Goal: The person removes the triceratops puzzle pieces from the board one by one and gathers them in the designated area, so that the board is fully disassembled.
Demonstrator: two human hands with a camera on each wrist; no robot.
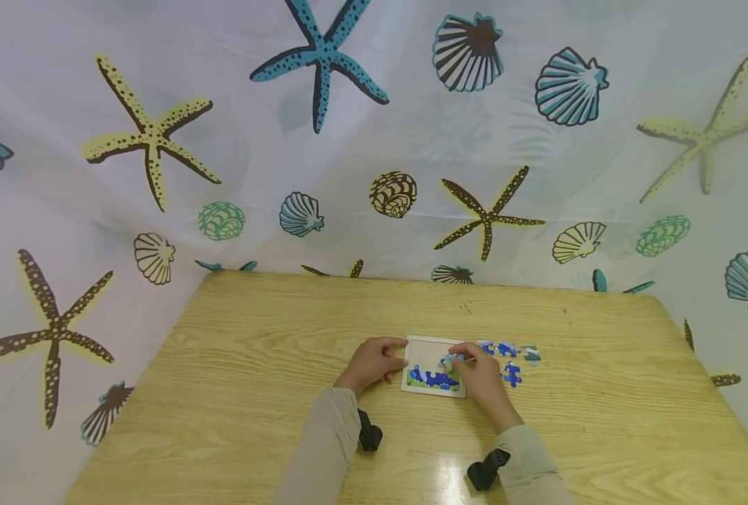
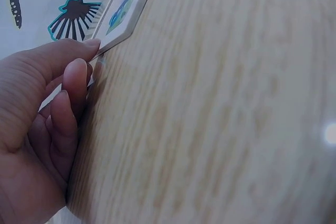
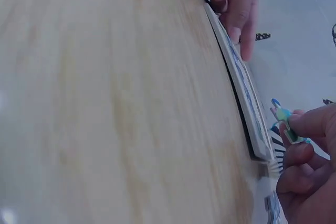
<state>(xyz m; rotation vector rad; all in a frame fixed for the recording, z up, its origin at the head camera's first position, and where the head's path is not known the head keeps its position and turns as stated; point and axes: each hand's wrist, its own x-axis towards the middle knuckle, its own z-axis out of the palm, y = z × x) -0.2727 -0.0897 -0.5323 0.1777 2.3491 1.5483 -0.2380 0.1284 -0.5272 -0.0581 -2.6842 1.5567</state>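
Sleeves: two beige sleeves [image 1: 323,442] enter from the near table edge, each with a black wrist camera mount [image 1: 369,431] beneath it.
Table: a light wooden table [image 1: 254,365] carries everything; all places below are given relative to the puzzle tray.
Left hand: the left hand [image 1: 374,361] lies at the tray's left edge, fingers curled against the frame and steadying it; the thumb reaches along the far-left corner.
Puzzle tray: the white-framed puzzle tray [image 1: 420,348] lies flat near the table's middle, its near strip filled with blue and green pieces, its far part bare.
Right hand: the right hand [image 1: 484,379] rests over the tray's right side, thumb and forefinger pinching one piece.
Held piece: the puzzle piece [image 1: 451,361], pale blue-green, sits just above the tray's interior, right of centre.
Loose pieces: several loose pieces [image 1: 507,351], blue and white, lie just right of the tray.
Backdrop: a curtain [image 1: 323,140] printed with starfish and shells hangs beyond the tray.
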